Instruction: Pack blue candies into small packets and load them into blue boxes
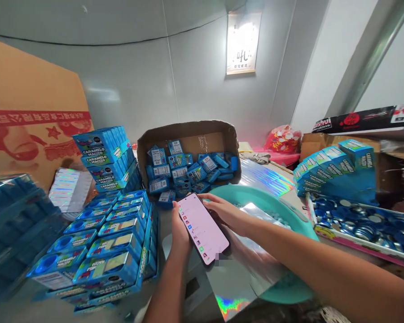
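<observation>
Both hands [182, 226] [227, 214] holding phone [204, 226], long axis diagonal, top away-left

Basin [298, 280]: turquoise. Small boxes [116, 264]: blue with green and white lettering. Large carton [30, 76]: orange-brown, red band.

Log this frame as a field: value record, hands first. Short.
left hand: holding black-edged smartphone, lit screen up
right hand: fingers at the phone's upper right edge
centre: open brown cardboard box, small blue cartons jumbled inside
left side: stacked blue Caramelo Macizo boxes
beneath right forearm: round turquoise basin
right side: shallow tray of blue-and-silver round pieces
</observation>
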Demonstrator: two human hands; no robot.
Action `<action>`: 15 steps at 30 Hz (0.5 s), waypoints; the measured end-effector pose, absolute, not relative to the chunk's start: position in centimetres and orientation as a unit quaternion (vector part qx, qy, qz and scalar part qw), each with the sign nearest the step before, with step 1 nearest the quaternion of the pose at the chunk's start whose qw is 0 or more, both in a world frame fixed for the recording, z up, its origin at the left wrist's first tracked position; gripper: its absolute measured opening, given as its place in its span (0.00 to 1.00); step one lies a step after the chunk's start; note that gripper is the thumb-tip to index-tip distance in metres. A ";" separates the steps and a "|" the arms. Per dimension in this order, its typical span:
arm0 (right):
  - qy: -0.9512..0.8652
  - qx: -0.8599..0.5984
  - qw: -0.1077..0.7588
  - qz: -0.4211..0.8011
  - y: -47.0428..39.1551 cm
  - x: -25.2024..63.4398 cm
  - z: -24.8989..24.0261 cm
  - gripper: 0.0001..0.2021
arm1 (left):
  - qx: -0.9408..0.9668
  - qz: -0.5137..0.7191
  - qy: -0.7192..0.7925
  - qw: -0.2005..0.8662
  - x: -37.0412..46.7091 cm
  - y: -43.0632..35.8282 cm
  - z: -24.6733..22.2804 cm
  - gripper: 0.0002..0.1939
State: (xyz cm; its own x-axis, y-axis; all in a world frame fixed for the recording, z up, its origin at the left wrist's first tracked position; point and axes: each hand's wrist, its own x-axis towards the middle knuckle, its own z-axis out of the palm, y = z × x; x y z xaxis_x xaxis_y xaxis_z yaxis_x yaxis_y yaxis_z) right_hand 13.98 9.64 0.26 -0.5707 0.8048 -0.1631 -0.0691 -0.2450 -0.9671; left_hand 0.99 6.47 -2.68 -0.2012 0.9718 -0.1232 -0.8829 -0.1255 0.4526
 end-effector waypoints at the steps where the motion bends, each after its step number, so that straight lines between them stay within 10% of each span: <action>1: -0.531 -0.348 0.309 0.708 9.6 14.0 0.4 0.19 | 0.098 0.740 0.224 0.626 1.0 6.4 -2.5 0.24; 15: -0.537 -0.339 0.305 0.709 9.3 14.1 0.8 0.20 | 0.107 0.727 0.252 0.630 1.1 6.2 -2.6 0.24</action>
State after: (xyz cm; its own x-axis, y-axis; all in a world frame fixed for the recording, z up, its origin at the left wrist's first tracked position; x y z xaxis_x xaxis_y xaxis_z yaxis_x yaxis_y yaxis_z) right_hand 14.06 9.31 0.80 -0.5837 0.7975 -0.1527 -0.0691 -0.2362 -0.9692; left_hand 1.06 6.20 -2.57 -0.1846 0.9695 -0.1615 -0.8620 -0.0808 0.5004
